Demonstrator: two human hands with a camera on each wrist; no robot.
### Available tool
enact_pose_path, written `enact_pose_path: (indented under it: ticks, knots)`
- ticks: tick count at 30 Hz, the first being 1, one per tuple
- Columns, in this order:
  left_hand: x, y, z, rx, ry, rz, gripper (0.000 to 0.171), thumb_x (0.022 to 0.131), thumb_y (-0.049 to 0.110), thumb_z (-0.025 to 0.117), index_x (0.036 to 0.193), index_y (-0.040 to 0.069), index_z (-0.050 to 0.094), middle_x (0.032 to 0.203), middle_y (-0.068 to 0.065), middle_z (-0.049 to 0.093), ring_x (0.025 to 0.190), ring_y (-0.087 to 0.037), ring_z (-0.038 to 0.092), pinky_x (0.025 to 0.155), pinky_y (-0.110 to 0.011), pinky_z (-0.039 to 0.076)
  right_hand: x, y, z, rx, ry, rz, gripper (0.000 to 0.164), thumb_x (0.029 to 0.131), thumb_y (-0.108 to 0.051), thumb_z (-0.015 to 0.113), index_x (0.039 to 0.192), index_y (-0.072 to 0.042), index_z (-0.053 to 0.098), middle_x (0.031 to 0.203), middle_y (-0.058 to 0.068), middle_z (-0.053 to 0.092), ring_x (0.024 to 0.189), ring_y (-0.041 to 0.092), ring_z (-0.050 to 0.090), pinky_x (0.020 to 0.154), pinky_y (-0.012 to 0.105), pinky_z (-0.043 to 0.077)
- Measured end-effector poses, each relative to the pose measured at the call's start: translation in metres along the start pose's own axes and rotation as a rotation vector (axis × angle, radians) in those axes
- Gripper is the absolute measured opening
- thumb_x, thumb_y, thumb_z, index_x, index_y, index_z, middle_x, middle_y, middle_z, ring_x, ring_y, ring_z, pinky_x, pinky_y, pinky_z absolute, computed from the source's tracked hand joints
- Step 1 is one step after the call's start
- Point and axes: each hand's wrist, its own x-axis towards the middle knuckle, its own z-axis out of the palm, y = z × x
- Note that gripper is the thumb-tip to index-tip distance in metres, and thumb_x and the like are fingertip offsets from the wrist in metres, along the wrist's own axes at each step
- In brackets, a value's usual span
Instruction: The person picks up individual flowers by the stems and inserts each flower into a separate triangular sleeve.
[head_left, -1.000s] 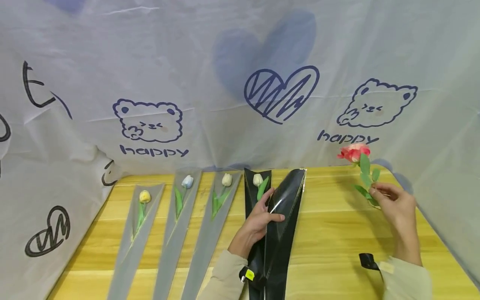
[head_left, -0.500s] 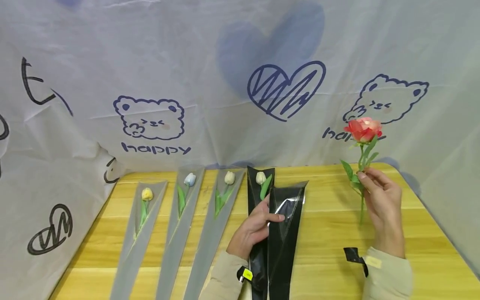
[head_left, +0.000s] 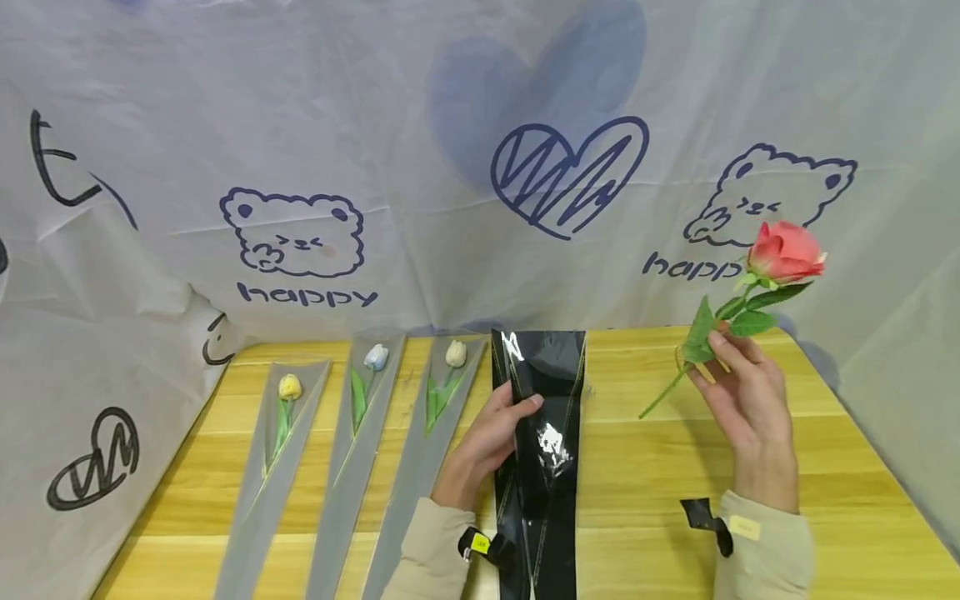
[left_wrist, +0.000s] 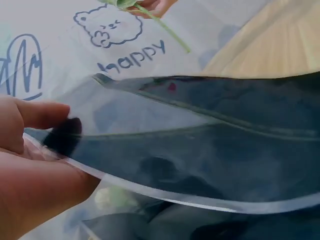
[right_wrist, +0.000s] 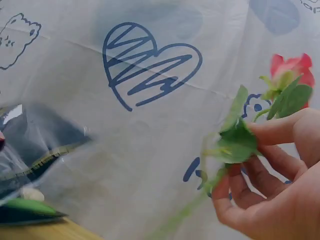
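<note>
My left hand (head_left: 483,437) grips a black, partly see-through flower sleeve (head_left: 553,417) near its wide upper end, the thumb over its front edge. This sleeve overlaps a second black sleeve (head_left: 504,500) lying on the table; the white tulip (left_wrist: 114,197) by it shows under the held one in the left wrist view. In my right hand (head_left: 753,408) a pinkish-red artificial rose (head_left: 786,252) is pinched by its leafy stem between thumb and fingers. The bloom leans up to the right, and the bare stem end (head_left: 660,397) points down left toward the sleeve.
Left of my hands, grey sleeves lie in a row with a yellow tulip (head_left: 289,387), a pale blue tulip (head_left: 377,357) and a white tulip (head_left: 455,353). Behind the wooden table (head_left: 675,517) hangs a printed cloth (head_left: 420,100).
The held black sleeve has shifted left over the other one, covering its white tulip in the head view. My right hand has raised the rose and tilted its stem end toward the left.
</note>
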Motion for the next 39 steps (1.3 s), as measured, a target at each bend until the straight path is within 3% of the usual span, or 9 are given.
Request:
enact_pose_path:
  ticks: [4,8,12,18,26,30,33,37,39]
  knots:
    - [-0.003,0.008,-0.006,0.049,-0.037,0.004,0.044,0.111,0.015,0.047,0.154,0.009,0.039,0.13,-0.01,0.062,0.107,-0.017,0.066,0.091,-0.036,0.054,-0.002,0.0,0.005,-0.108,0.064,-0.013,0.017,0.095,0.008,0.066,0.107,-0.002,0.073,0.106,0.007,0.073,0.096,0.021,0.073,0.079,0.036,0.06]
    - [-0.003,0.011,-0.007,0.03,-0.062,-0.01,0.039,0.113,0.027,0.043,0.148,0.008,0.043,0.117,-0.003,0.065,0.102,-0.014,0.067,0.088,-0.034,0.055,-0.004,0.002,0.01,-0.143,0.094,-0.074,0.018,0.094,0.007,0.069,0.11,0.0,0.07,0.106,0.008,0.069,0.095,0.022,0.074,0.077,0.036,0.061]
    - [-0.003,0.012,-0.006,0.014,-0.056,-0.007,0.027,0.112,0.019,0.043,0.129,0.0,0.051,0.1,-0.002,0.065,0.088,-0.011,0.067,0.076,-0.027,0.054,-0.004,0.003,0.016,-0.114,0.06,-0.101,0.017,0.094,0.009,0.066,0.11,0.003,0.068,0.106,0.011,0.069,0.093,0.024,0.074,0.077,0.037,0.061]
    - [-0.003,0.011,-0.006,-0.021,-0.082,-0.01,0.03,0.111,0.02,0.046,0.136,0.004,0.049,0.106,-0.003,0.066,0.092,-0.014,0.068,0.079,-0.03,0.056,-0.004,0.007,0.022,-0.11,0.003,-0.111,0.016,0.095,0.01,0.065,0.11,0.003,0.068,0.106,0.012,0.068,0.093,0.024,0.073,0.08,0.037,0.06]
    - [-0.004,0.009,-0.007,-0.035,-0.111,-0.007,0.024,0.112,0.024,0.044,0.128,0.007,0.052,0.106,-0.003,0.066,0.092,-0.014,0.068,0.078,-0.029,0.057,-0.005,0.009,0.023,-0.135,-0.038,-0.103,0.017,0.097,0.009,0.063,0.112,0.003,0.068,0.107,0.012,0.068,0.094,0.024,0.073,0.082,0.036,0.06]
    - [-0.001,0.004,-0.005,0.038,-0.078,0.031,0.028,0.112,0.02,0.045,0.126,-0.001,0.055,0.101,-0.003,0.069,0.089,-0.013,0.069,0.078,-0.029,0.056,-0.006,0.008,0.025,-0.098,-0.042,-0.108,0.018,0.097,0.01,0.062,0.112,0.004,0.068,0.105,0.012,0.068,0.093,0.024,0.072,0.081,0.037,0.06]
    - [0.0,0.001,-0.003,0.121,-0.032,0.057,0.024,0.11,0.018,0.049,0.115,-0.003,0.061,0.091,-0.002,0.07,0.082,-0.013,0.069,0.075,-0.027,0.055,-0.007,0.007,0.028,-0.057,-0.043,-0.125,0.02,0.097,0.012,0.06,0.114,0.004,0.067,0.104,0.011,0.067,0.093,0.025,0.072,0.081,0.037,0.06]
    - [0.0,-0.001,0.001,0.278,0.035,0.107,0.024,0.106,0.015,0.059,0.087,0.0,0.06,0.069,0.002,0.054,0.064,-0.009,0.052,0.063,-0.023,0.043,-0.009,0.009,0.034,-0.004,-0.029,-0.16,0.024,0.097,0.014,0.06,0.118,0.006,0.065,0.102,0.012,0.066,0.093,0.026,0.071,0.082,0.039,0.06]
    - [0.0,-0.001,0.002,0.358,0.054,0.138,0.032,0.103,0.013,0.063,0.076,0.002,0.053,0.062,0.005,0.039,0.058,-0.011,0.037,0.06,-0.025,0.033,-0.009,0.012,0.037,0.02,-0.012,-0.184,0.026,0.096,0.014,0.06,0.12,0.007,0.065,0.102,0.012,0.066,0.092,0.027,0.071,0.082,0.039,0.06]
